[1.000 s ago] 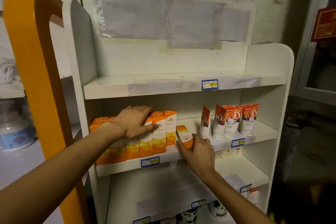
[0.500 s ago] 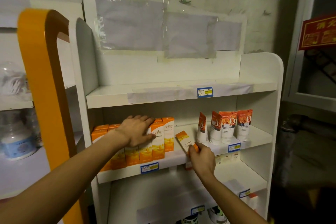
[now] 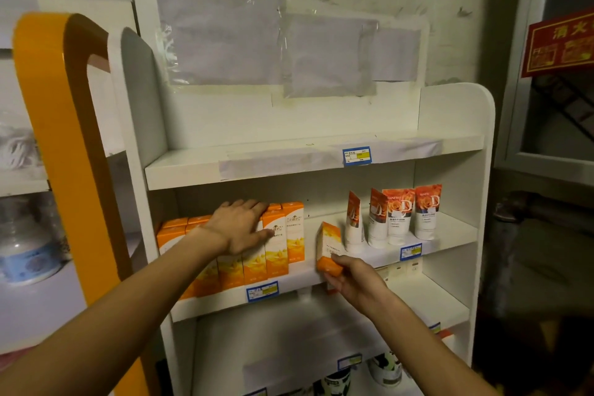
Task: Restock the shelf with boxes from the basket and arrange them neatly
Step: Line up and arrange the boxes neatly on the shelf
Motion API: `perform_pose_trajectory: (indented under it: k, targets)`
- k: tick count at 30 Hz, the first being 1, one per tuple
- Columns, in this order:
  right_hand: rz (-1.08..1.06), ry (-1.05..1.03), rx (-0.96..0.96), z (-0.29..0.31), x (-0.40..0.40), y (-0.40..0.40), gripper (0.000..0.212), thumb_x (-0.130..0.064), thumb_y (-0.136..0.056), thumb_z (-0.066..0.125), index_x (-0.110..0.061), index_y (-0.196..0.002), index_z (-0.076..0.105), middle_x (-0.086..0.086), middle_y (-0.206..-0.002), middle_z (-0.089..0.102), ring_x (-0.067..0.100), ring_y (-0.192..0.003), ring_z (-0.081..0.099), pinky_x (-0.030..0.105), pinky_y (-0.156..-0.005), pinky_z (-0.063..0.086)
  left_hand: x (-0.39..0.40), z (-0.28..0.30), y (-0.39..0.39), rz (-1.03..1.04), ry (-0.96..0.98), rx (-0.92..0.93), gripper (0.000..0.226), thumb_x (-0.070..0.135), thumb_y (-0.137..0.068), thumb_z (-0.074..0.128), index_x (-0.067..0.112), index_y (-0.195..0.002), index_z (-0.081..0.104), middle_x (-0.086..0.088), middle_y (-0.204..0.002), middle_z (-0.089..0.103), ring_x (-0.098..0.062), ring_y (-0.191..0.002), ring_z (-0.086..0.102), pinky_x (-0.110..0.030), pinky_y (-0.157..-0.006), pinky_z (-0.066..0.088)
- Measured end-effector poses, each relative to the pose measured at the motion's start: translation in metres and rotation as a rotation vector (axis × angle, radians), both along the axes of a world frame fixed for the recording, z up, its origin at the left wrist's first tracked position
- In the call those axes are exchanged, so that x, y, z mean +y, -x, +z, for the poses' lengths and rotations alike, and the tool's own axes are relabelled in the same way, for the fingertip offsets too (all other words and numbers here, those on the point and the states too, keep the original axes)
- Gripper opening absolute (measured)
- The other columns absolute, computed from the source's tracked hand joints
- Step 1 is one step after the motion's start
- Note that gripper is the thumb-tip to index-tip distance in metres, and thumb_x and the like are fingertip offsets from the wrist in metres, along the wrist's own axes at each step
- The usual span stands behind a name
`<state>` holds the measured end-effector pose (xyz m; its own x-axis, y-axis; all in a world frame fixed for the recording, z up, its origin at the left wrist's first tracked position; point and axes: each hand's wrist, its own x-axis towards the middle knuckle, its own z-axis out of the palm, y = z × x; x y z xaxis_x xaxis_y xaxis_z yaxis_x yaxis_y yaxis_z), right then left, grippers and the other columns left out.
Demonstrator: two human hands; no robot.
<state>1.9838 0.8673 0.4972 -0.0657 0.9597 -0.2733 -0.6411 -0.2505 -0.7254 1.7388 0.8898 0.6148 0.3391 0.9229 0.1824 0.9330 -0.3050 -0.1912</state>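
since before: box (image 3: 328, 246) went from lying flat to nearly upright in the right hand (image 3: 353, 280), which grips its base.
head view, left hand (image 3: 239, 225): fingers flat, steadying the row (image 3: 276, 244).
shelf (image 3: 379, 259): box stands between row and tubes (image 3: 393, 215).
left: close gap; basket unseen.

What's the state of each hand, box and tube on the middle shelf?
left hand: open, pressing flat on the box row
box row: upright, packed together
right hand: gripping the loose box
loose box: tilted, apart from row
tubes: standing, cap down
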Motion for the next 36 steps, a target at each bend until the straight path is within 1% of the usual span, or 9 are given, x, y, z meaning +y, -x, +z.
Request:
perform_pose_trajectory:
  k: [3, 6, 10, 17, 21, 25, 28, 32, 36]
  targets:
    - [0.049, -0.159, -0.093, -0.007, 0.002, 0.003, 0.031, 0.002, -0.090, 0.063, -0.002, -0.120, 0.058, 0.016, -0.123, 0.064, 0.033, -0.111, 0.065, 0.039, -0.075, 0.063, 0.001, 0.000, 0.000, 0.005, -0.003, -0.002, 0.074, 0.065, -0.094, 0.040, 0.026, -0.154, 0.022, -0.002, -0.155, 0.036, -0.026, -0.141, 0.036, -0.047, -0.117, 0.025]
    - [-0.016, -0.317, -0.368, -0.015, 0.008, 0.006, 0.044, -0.002, -0.085, 0.072, -0.018, -0.123, 0.059, 0.004, -0.123, 0.067, 0.021, -0.109, 0.067, 0.033, -0.082, 0.061, 0.001, 0.001, 0.002, -0.001, -0.002, -0.010, 0.073, 0.065, -0.094, 0.041, 0.026, -0.154, 0.023, -0.002, -0.155, 0.037, -0.026, -0.140, 0.037, -0.048, -0.117, 0.026]
    - [-0.078, -0.465, -0.552, -0.012, 0.010, 0.010, 0.050, -0.006, -0.084, 0.075, -0.024, -0.126, 0.056, -0.005, -0.119, 0.066, 0.009, -0.103, 0.066, 0.020, -0.071, 0.058, 0.001, -0.001, 0.001, -0.006, -0.010, -0.006, 0.073, 0.065, -0.094, 0.041, 0.026, -0.153, 0.024, -0.002, -0.154, 0.038, -0.025, -0.139, 0.038, -0.047, -0.117, 0.026]
    - [-0.045, -0.549, -0.629, -0.010, 0.021, 0.009, 0.041, -0.006, -0.085, 0.074, -0.025, -0.118, 0.060, 0.000, -0.115, 0.070, 0.015, -0.107, 0.068, 0.024, -0.077, 0.059, 0.002, -0.003, 0.002, -0.011, -0.025, -0.009, 0.073, 0.065, -0.093, 0.042, 0.026, -0.152, 0.025, -0.002, -0.154, 0.038, -0.025, -0.140, 0.038, -0.047, -0.117, 0.026]
    - [0.003, -0.592, -0.849, -0.013, 0.030, 0.011, 0.051, -0.013, -0.091, 0.068, -0.020, -0.138, 0.052, -0.008, -0.122, 0.066, 0.009, -0.107, 0.065, 0.020, -0.078, 0.058, 0.003, -0.005, 0.002, -0.017, -0.033, -0.024, 0.073, 0.065, -0.093, 0.044, 0.026, -0.152, 0.025, -0.002, -0.154, 0.038, -0.025, -0.140, 0.037, -0.047, -0.117, 0.025]
    - [0.005, -0.638, -1.000, -0.012, 0.035, 0.022, 0.051, -0.015, -0.096, 0.061, -0.022, -0.144, 0.046, -0.008, -0.127, 0.062, 0.003, -0.104, 0.062, 0.013, -0.075, 0.054, 0.003, -0.005, 0.003, -0.018, -0.038, -0.024, 0.073, 0.065, -0.093, 0.043, 0.026, -0.152, 0.026, -0.002, -0.153, 0.039, -0.025, -0.139, 0.038, -0.046, -0.116, 0.026]
    - [-0.014, -0.654, -0.995, -0.016, 0.035, 0.028, 0.049, -0.017, -0.095, 0.063, -0.021, -0.142, 0.048, -0.006, -0.129, 0.064, 0.008, -0.112, 0.063, 0.025, -0.089, 0.055, 0.002, -0.004, 0.002, -0.018, -0.036, -0.023, 0.072, 0.065, -0.093, 0.043, 0.026, -0.151, 0.027, -0.002, -0.152, 0.040, -0.024, -0.138, 0.039, -0.046, -0.116, 0.027]
    - [-0.038, -0.670, -0.916, -0.019, 0.032, 0.019, 0.045, -0.016, -0.093, 0.066, -0.025, -0.135, 0.053, -0.008, -0.124, 0.065, 0.009, -0.112, 0.064, 0.017, -0.078, 0.057, 0.002, -0.005, 0.004, -0.026, -0.035, -0.027, 0.072, 0.066, -0.093, 0.043, 0.027, -0.151, 0.027, -0.001, -0.152, 0.041, -0.024, -0.138, 0.040, -0.046, -0.116, 0.027]
    - [-0.027, -0.654, -0.837, -0.014, 0.028, -0.002, 0.043, -0.015, -0.092, 0.067, -0.023, -0.133, 0.056, -0.004, -0.124, 0.066, 0.015, -0.115, 0.064, 0.027, -0.083, 0.059, 0.002, -0.005, 0.005, -0.033, -0.027, -0.026, 0.073, 0.065, -0.093, 0.043, 0.026, -0.152, 0.026, -0.002, -0.153, 0.040, -0.024, -0.138, 0.039, -0.047, -0.116, 0.028]
